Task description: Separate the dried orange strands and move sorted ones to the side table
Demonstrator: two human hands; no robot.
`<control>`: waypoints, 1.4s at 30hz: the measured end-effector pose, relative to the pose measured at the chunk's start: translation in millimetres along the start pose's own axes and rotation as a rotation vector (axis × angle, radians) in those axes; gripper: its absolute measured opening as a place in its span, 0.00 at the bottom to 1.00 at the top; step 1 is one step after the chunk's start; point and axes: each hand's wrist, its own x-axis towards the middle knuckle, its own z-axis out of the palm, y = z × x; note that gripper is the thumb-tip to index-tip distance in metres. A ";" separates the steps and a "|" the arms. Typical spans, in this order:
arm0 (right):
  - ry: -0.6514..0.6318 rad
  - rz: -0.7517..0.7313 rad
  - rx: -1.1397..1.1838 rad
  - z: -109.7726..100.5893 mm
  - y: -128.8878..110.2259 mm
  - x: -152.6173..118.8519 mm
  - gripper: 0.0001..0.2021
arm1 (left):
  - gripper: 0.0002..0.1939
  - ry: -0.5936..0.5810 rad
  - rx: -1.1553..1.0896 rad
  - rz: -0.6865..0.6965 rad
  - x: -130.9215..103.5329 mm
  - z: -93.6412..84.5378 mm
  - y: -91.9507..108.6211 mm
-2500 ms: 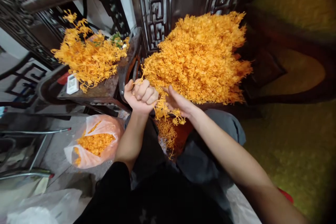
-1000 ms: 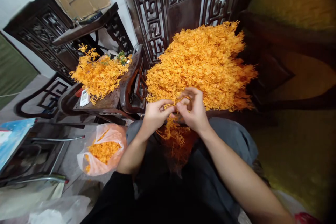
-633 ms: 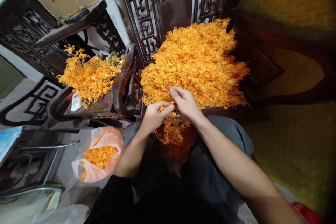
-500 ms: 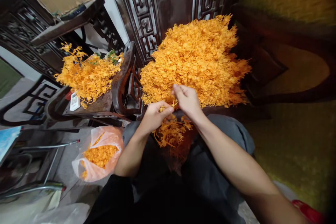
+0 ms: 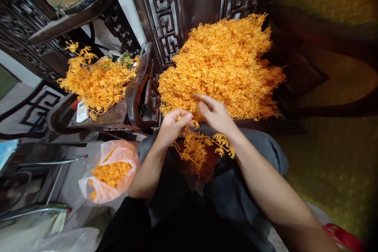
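Observation:
My left hand [image 5: 173,126] is closed in a pinch on a thin orange sprig [image 5: 189,121] with curly, flower-like tufts. Just to its right, my right hand [image 5: 217,116] has its index finger stretched out and its fingers apart, at the front of a big pile of orange sprigs [image 5: 221,67]. Nothing shows in its grasp. Below both hands, more loose orange sprigs [image 5: 196,147] hang over my lap, one stem reaching right under my right wrist. The palm side of my right hand is hidden.
The pile rests on a carved dark wood chair [image 5: 201,4]. At left, a second bunch of orange sprigs [image 5: 97,82] lies on a small wooden table [image 5: 115,116] beside a white device [image 5: 82,112]. A plastic bag [image 5: 130,183] of orange pieces stands on the floor.
My right hand has opened from a pinch and moved slightly right. The stem beneath it now spreads further to the right. My left hand still pinches a sprig.

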 end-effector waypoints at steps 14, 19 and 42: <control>0.050 0.087 0.264 -1.6 8.0 -7.9 0.21 | 0.15 0.001 -0.174 0.031 7.8 -2.5 -6.8; -0.017 0.017 -0.037 -0.1 10.6 -11.4 0.23 | 0.15 0.064 -0.211 0.066 5.1 -6.4 -4.0; 0.079 -0.438 -0.348 7.4 -2.0 -27.1 0.08 | 0.19 -0.103 -0.164 -0.037 -3.5 -8.7 6.1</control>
